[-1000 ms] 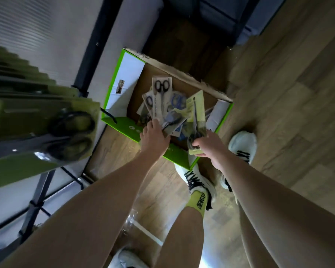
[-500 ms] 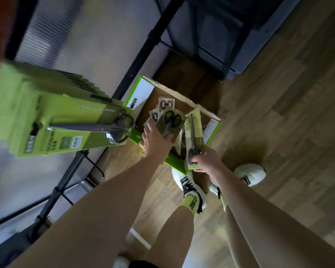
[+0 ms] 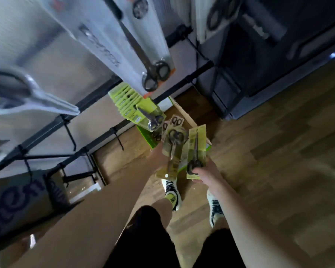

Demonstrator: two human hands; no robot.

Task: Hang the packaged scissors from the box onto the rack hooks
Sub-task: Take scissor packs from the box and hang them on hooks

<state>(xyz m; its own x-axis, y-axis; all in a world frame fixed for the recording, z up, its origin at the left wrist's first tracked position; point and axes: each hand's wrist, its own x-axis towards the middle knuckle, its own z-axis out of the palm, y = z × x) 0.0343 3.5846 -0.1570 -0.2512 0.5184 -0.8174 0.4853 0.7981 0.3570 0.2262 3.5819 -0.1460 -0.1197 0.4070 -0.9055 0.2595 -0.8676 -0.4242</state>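
My left hand (image 3: 159, 153) grips a green-carded pack of black-handled scissors (image 3: 174, 146), which hides most of its fingers. Beside it, my right hand (image 3: 206, 171) pinches the handle end of a second green scissors pack (image 3: 196, 149). Both packs hang above the green and white box (image 3: 147, 137) on the floor, where more scissors packs (image 3: 176, 120) lie. The black rack (image 3: 97, 130) runs along the left, with bare hooks (image 3: 72, 139) low down. A stack of green scissors packs (image 3: 132, 107) hangs from it just left of my hands.
White scissors packs (image 3: 128, 45) hang higher on the rack, and another (image 3: 17, 93) is blurred at far left. A cardboard carton (image 3: 17, 200) sits under the rack at lower left. A dark cabinet (image 3: 269, 64) stands behind the box. My feet (image 3: 171, 192) are on the wooden floor (image 3: 278, 161).
Both hands have risen from the box, each with a scissors pack, and come closer to me. The view has swung up, bringing more of the rack and its hanging packs into sight.
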